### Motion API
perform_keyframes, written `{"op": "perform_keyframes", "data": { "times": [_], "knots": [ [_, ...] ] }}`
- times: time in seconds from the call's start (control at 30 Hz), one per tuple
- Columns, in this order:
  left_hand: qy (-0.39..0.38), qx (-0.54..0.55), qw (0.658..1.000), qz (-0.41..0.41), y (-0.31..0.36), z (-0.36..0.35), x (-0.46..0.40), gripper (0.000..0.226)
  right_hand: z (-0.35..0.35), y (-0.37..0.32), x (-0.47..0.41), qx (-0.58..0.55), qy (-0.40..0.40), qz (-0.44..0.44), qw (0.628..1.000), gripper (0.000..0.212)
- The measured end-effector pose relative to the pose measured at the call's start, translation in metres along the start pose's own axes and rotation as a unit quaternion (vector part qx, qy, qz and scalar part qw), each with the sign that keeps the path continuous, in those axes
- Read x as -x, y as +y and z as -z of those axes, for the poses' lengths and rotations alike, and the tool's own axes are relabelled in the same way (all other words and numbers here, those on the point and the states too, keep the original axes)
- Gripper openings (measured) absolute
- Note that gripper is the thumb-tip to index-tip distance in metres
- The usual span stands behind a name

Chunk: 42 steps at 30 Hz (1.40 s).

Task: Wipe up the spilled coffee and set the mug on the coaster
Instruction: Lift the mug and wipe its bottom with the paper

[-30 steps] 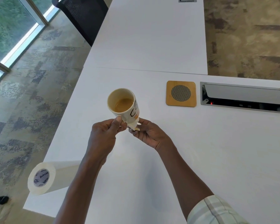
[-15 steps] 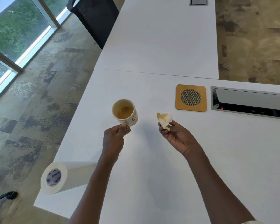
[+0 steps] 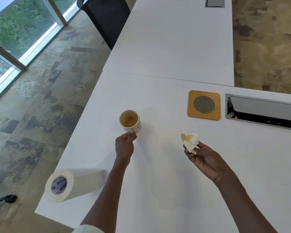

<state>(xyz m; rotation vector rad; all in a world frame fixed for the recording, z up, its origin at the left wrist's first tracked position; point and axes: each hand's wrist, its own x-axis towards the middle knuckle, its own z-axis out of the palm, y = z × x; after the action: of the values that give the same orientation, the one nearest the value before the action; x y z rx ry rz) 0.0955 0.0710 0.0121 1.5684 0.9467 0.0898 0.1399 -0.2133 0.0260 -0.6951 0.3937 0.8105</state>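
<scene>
While the white tabletop [image 3: 166,174] shows no brown puddle that we can make out, we judge the wiping to be done or nearly so; a faint sheen near the cup could be damp or mere glare, and we cannot tell which. What remains is the placing. Our left hand [image 3: 124,146] is closed on the handle of the cream ceramic mug [image 3: 130,121], which holds a little coffee and sits upright just beyond our knuckles; whether its base touches the table or hangs slightly above it is unclear to us. Our right hand [image 3: 202,158] is pinched shut on a crumpled, coffee-stained wad of white paper towel [image 3: 190,140], held off the surface. Farther out and to the right of the mug lies the square wooden coaster with a round mesh centre [image 3: 204,105], bare and well apart from the mug, just beside the grey cable hatch [image 3: 262,103]. A white paper towel roll [image 3: 74,184] lies on its side near our left forearm.
</scene>
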Motion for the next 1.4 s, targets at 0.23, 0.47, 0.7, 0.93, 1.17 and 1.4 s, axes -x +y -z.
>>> {"op": "perform_keyframes", "data": {
  "times": [0.23, 0.47, 0.7, 0.93, 1.17, 1.4],
  "knots": [
    [0.013, -0.001, 1.0, -0.002, -0.011, 0.001, -0.01, 0.037, 0.006, 0.005, 0.008, 0.009, 0.004, -0.013, 1.0, 0.075],
    [0.022, -0.007, 1.0, -0.007, -0.019, 0.004, -0.014, 0.036, 0.0, 0.003, 0.009, 0.014, 0.01, -0.017, 1.0, 0.074],
    [0.011, 0.011, 1.0, 0.003, -0.025, 0.007, -0.017, 0.033, 0.0, 0.004, 0.009, 0.022, 0.015, -0.016, 1.0, 0.074],
    [-0.002, 0.022, 1.0, 0.012, -0.025, 0.008, -0.015, 0.034, -0.008, 0.009, 0.011, 0.004, 0.038, -0.014, 0.999, 0.046],
    [0.007, 0.095, 0.994, 0.043, -0.029, 0.014, -0.005, 0.053, -0.018, 0.016, 0.02, 0.017, 0.053, -0.013, 0.998, 0.045],
    [0.019, 0.113, 0.99, 0.083, -0.053, 0.032, 0.059, 0.044, -0.031, 0.03, 0.037, 0.071, 0.049, -0.026, 0.996, 0.046]
  ]
}}
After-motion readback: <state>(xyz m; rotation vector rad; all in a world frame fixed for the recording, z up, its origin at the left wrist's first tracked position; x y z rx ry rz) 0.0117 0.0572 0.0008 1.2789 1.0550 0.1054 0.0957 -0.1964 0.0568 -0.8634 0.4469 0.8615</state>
